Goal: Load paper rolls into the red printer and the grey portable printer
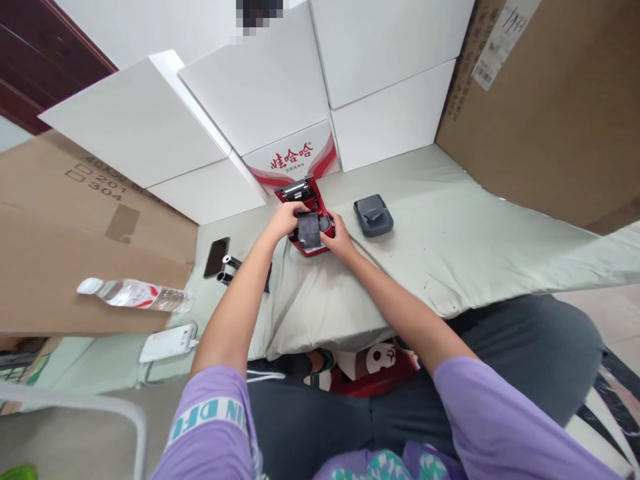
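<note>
A small red device (311, 197) with an open lid lies on the pale green cloth (450, 247), close to the white boxes. My left hand (285, 219) grips its left side and touches a dark flat part (309, 231) resting on top of it. My right hand (340, 235) holds the device's right near corner. A similar dark grey device (373, 215) sits shut on the cloth just to the right, apart from both hands.
White boxes (260, 100) stack behind, one with red print (295, 160). Cardboard stands at right (550, 113) and left (75, 220). At left lie a phone (217, 257), a small black roll (227, 269), a water bottle (135, 295) and a white power bank (167, 342).
</note>
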`<state>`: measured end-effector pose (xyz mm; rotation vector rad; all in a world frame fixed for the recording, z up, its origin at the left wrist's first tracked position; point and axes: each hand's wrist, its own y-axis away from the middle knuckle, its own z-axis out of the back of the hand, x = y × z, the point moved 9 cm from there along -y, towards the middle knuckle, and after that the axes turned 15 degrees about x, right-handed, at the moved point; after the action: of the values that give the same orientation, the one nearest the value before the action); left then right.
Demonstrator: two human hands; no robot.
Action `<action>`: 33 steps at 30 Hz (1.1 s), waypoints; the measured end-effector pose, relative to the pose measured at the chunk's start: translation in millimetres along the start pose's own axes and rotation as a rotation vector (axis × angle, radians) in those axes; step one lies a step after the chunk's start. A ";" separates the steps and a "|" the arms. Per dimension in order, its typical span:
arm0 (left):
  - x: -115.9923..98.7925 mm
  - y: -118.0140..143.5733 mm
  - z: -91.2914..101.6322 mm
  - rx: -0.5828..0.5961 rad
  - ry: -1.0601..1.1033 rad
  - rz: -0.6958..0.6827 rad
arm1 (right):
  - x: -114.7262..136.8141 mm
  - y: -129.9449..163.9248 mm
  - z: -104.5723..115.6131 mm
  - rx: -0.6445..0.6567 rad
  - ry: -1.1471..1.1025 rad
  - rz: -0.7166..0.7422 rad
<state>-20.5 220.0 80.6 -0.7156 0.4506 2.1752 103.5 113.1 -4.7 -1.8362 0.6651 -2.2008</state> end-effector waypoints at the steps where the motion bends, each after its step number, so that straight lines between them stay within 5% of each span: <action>1: 0.8 -3.6 0.6 0.016 -0.005 -0.006 | 0.9 0.1 0.3 0.004 0.006 0.003; 9: -4.8 -5.3 2.9 -0.054 -0.213 0.086 | 1.8 0.3 -1.2 0.008 0.005 -0.015; 16: -15.7 -11.6 -19.9 0.258 -0.382 0.156 | 1.4 1.3 -0.5 0.002 -0.012 -0.030; 25: -52.8 61.2 -11.7 0.344 -0.115 -0.006 | 4.3 3.3 -0.5 -0.018 -0.007 -0.012; 27: -59.8 64.0 -2.0 0.282 -0.043 -0.088 | 3.8 2.9 -0.7 -0.018 -0.005 -0.012; 30: -65.1 50.5 35.0 -0.082 -0.039 -0.178 | 2.6 1.9 -1.4 -0.007 -0.009 -0.010; 33: -57.0 27.5 55.2 -0.310 -0.251 -0.001 | 1.0 1.1 -1.4 0.002 -0.022 -0.008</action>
<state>-30.4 199.1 161.3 -0.5924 -0.0182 2.3212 101.8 112.0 -4.5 -1.8630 0.6527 -2.1818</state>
